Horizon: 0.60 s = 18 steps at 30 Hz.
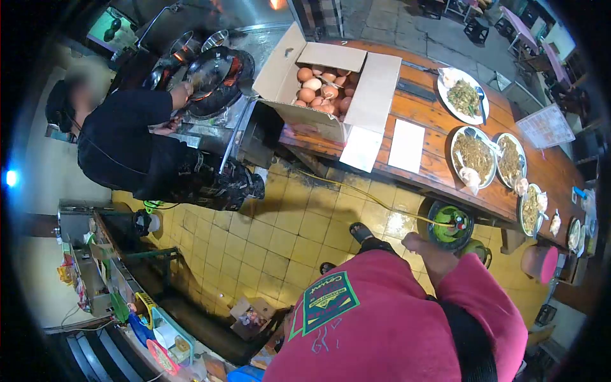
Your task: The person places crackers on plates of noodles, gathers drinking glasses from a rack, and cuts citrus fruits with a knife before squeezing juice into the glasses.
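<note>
My right hand hangs low at the end of my bare forearm, beside the wooden table and left of a green gas cylinder. It is small and foreshortened, so its fingers cannot be made out, and nothing is seen in it. My left hand is out of sight. On the table ahead, an open cardboard box holds many brown eggs. White paper sheets lie near the front edge. To their right are a plate of noodles and a plate of food with greens.
At the left, a person in black works over a wok on the stove. A yellow hose runs to the cylinder. A pink bucket stands at the right. Yellow floor tiles lie between table and cluttered shelf.
</note>
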### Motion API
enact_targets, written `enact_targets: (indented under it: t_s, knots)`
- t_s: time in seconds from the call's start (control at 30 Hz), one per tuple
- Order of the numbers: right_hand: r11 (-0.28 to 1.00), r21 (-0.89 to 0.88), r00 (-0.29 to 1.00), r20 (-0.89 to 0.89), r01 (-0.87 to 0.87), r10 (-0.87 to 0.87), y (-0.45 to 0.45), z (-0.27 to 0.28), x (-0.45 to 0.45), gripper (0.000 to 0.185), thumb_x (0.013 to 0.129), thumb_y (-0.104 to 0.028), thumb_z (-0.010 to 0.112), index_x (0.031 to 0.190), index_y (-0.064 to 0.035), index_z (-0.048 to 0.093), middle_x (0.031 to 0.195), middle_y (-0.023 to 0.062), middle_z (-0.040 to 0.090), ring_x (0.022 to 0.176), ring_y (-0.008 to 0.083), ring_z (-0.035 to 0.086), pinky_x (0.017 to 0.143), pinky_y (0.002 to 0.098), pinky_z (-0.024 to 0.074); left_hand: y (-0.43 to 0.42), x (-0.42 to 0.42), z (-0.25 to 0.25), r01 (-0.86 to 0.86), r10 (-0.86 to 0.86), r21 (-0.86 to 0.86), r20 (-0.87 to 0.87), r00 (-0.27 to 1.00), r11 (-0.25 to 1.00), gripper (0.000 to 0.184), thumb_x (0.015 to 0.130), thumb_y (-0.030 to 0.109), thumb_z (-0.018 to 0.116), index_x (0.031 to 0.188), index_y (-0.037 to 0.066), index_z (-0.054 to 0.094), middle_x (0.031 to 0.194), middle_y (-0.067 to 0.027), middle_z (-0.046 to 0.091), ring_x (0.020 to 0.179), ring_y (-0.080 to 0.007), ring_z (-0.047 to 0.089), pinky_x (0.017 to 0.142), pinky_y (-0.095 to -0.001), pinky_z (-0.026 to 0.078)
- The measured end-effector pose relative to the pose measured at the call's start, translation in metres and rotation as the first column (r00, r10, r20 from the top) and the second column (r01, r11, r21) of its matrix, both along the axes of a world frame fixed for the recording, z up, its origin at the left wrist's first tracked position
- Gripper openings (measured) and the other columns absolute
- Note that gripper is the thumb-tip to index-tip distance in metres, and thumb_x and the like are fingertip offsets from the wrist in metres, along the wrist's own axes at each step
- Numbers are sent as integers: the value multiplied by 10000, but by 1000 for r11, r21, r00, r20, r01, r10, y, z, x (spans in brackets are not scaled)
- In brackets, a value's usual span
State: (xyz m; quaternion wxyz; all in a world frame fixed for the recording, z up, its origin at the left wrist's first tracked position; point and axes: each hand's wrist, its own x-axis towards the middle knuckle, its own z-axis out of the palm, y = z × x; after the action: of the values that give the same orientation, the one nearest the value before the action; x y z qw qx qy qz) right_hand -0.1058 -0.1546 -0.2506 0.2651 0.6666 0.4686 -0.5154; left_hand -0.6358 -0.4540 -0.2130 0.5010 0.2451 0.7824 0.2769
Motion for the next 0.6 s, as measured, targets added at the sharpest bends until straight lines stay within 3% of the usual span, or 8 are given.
enact_targets:
  t_s: [0.1, 0.13, 0.17, 0.27, 0.4, 0.47, 0.5, 0.6]
  knots:
    - [985, 12, 984, -40, -174, 174, 12, -30, -7, 420, 855, -323, 450, 858, 25, 685, 992, 245, 657, 945, 336, 644, 831, 439, 502, -3, 3, -1, -23, 23, -3, -2, 1000, 1000, 228, 852, 61, 630, 1066, -16, 616, 940, -76, 651, 844, -152, 607, 755, -291, 492]
    - [873, 350, 917, -81, -340, 390, 11, -69, -5, 366, 835, -291, 473, 737, 8, 658, 805, 196, 648, 763, 303, 647, 695, 414, 522, -1, 4, 1, -31, 31, 1, -1, 1000, 1000, 231, 849, 58, 633, 1067, -16, 615, 938, -74, 649, 844, -151, 605, 754, -291, 492]
    - [593, 656, 814, 56, -466, 578, 18, -71, -14, 348, 814, -260, 496, 616, -9, 632, 619, 148, 638, 581, 270, 651, 558, 390, 542, -1, 4, 0, -36, 36, 7, 2, 999, 999, 234, 846, 55, 636, 1067, -15, 615, 937, -72, 648, 843, -151, 604, 753, -291, 492]
    - [860, 506, 949, -238, -59, 205, 55, 2, -55, 295, 814, -282, 531, 727, -45, 682, 739, 169, 676, 724, 304, 675, 671, 388, 549, 0, 2, -3, -55, 54, 33, 11, 998, 998, 243, 836, 45, 646, 1069, -15, 613, 932, -65, 643, 842, -150, 599, 749, -291, 490]
    - [842, 532, 942, -228, -92, 247, 76, -12, -93, 286, 821, -317, 546, 858, -82, 706, 884, 174, 689, 888, 325, 660, 800, 403, 524, 0, -6, -12, -90, 87, 112, 36, 996, 990, 258, 824, 33, 659, 1072, -14, 610, 926, -56, 637, 840, -149, 592, 744, -291, 489]
    - [950, 302, 955, -254, -74, 155, 86, -1, -112, 326, 819, -341, 551, 948, -81, 699, 975, 173, 680, 967, 326, 637, 885, 406, 488, -6, -12, -26, -100, 92, 178, 53, 994, 979, 266, 817, 27, 666, 1074, -14, 609, 923, -52, 634, 839, -148, 589, 742, -290, 488]
    - [949, 286, 955, -219, -133, 200, 90, 7, -120, 331, 824, -350, 540, 922, -76, 696, 963, 173, 682, 952, 335, 641, 849, 425, 500, -10, -15, -36, -105, 91, 243, 68, 993, 964, 270, 814, 24, 669, 1074, -13, 608, 922, -50, 633, 839, -148, 587, 740, -290, 488]
    - [923, 305, 952, -121, -233, 280, 93, 2, -132, 266, 830, -269, 531, 896, -77, 703, 968, 173, 680, 953, 339, 641, 818, 452, 511, -7, -30, -26, -132, 129, 115, 39, 991, 984, 286, 808, 14, 665, 1086, -11, 601, 942, -51, 624, 842, -147, 582, 741, -286, 485]
